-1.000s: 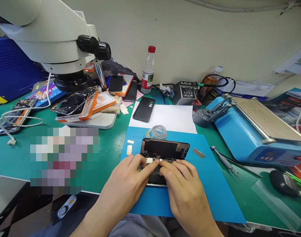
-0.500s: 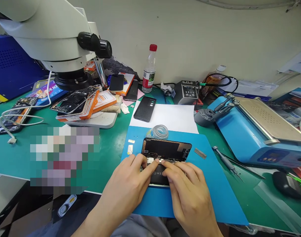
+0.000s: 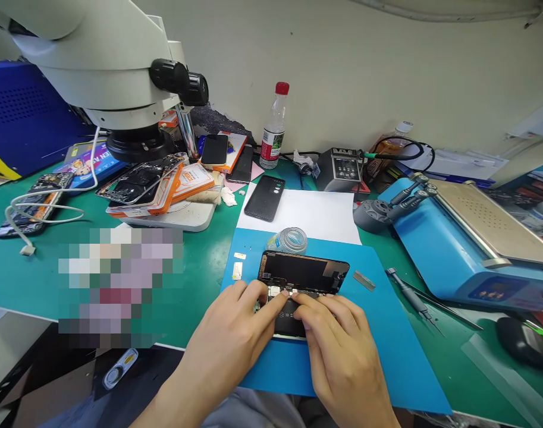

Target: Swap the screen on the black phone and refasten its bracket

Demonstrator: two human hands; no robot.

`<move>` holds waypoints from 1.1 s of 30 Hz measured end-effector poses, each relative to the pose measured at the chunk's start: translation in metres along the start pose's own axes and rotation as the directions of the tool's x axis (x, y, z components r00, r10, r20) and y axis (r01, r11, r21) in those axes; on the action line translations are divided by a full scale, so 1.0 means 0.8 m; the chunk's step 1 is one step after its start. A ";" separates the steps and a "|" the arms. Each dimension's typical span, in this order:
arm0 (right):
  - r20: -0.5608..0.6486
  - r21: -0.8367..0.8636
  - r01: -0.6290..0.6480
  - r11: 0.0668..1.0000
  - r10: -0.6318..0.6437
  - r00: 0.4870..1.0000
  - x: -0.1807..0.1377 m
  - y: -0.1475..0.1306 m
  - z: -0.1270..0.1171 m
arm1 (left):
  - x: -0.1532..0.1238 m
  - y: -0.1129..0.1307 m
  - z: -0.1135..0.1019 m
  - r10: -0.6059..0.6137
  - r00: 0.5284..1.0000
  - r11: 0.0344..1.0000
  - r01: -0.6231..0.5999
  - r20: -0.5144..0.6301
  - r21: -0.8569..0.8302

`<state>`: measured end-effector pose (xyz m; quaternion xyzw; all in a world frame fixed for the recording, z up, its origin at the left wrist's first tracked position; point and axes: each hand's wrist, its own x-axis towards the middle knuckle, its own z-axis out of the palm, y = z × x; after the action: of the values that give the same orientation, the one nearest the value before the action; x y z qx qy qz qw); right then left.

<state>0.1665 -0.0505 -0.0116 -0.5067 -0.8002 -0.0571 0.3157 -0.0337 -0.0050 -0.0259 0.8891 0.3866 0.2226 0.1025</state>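
An opened phone (image 3: 289, 312) lies on a blue mat (image 3: 387, 345), its black screen panel (image 3: 304, 270) folded back behind the body. My left hand (image 3: 233, 336) rests on the phone's left part, index finger stretched to the connectors at the hinge edge. My right hand (image 3: 338, 345) covers the right part, fingertips pressed on the same connector area. Both hands' fingers are bent and close together on the phone. Small metal pieces (image 3: 237, 270) lie left of the phone, a grey strip (image 3: 364, 280) right of it.
A microscope (image 3: 97, 65) overhangs the left with phone parts on its base (image 3: 164, 214). A black phone (image 3: 264, 197) lies on white paper (image 3: 320, 214), with a tape roll (image 3: 289, 239), water bottle (image 3: 275, 126), soldering station (image 3: 342, 169), blue machine (image 3: 467, 238), tweezers (image 3: 411, 297) and mouse (image 3: 523, 342).
The view has shifted slightly, so everything sits a little lower and to the right. Both hands stay on the phone; the right fingertips have crept toward the connector area.
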 end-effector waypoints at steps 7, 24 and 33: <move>-0.016 -0.006 -0.011 1.000 0.011 1.000 -0.003 0.001 -0.004 | 0.001 0.003 0.000 -0.017 1.000 1.000 0.017 0.015 0.013; 0.040 -0.071 0.044 0.997 -0.041 0.998 -0.001 0.004 0.003 | 0.001 0.002 -0.001 -0.033 0.999 0.999 0.033 0.029 0.003; 0.058 -0.129 0.078 0.989 -0.071 0.996 0.008 0.000 0.002 | 0.003 0.003 -0.002 -0.037 0.999 0.999 0.037 0.038 -0.005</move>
<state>0.1636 -0.0449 -0.0091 -0.4976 -0.8210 -0.1080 0.2581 -0.0312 -0.0050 -0.0227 0.8856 0.4003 0.2050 0.1163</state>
